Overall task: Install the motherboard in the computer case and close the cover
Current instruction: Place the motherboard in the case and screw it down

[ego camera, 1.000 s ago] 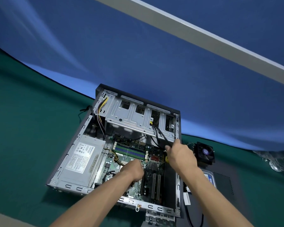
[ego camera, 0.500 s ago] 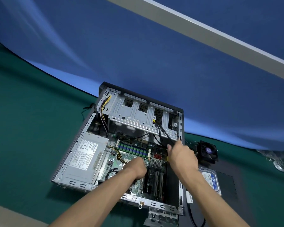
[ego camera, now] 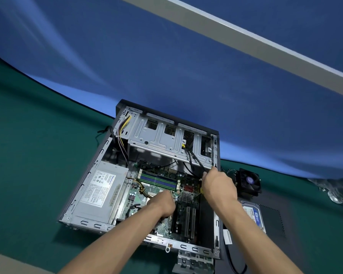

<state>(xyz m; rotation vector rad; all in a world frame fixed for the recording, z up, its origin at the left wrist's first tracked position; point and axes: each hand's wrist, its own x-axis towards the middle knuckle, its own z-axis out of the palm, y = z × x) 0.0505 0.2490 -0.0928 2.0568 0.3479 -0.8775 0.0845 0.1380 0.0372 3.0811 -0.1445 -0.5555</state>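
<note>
The open computer case (ego camera: pixel 216 147) lies on its side on the green table. The green motherboard (ego camera: pixel 164 226) sits inside it, beside the grey power supply (ego camera: pixel 101 192). My left hand (ego camera: pixel 162 202) rests knuckles-up on the middle of the board, with its fingers curled under and hidden. My right hand (ego camera: pixel 218 184) is at the case's right wall and pinches the black cables (ego camera: pixel 194 157) that hang from the drive cage (ego camera: pixel 162 139). A small yellow part shows under its palm.
A black cooling fan (ego camera: pixel 249 180) and a blue-labelled hard drive (ego camera: pixel 253 216) lie right of the case on a black perforated panel (ego camera: pixel 273 220). Crumpled clear plastic (ego camera: pixel 335 190) sits at the far right. A blue backdrop rises behind the table.
Only the camera view has shifted a little. Both hands keep their places over the case.
</note>
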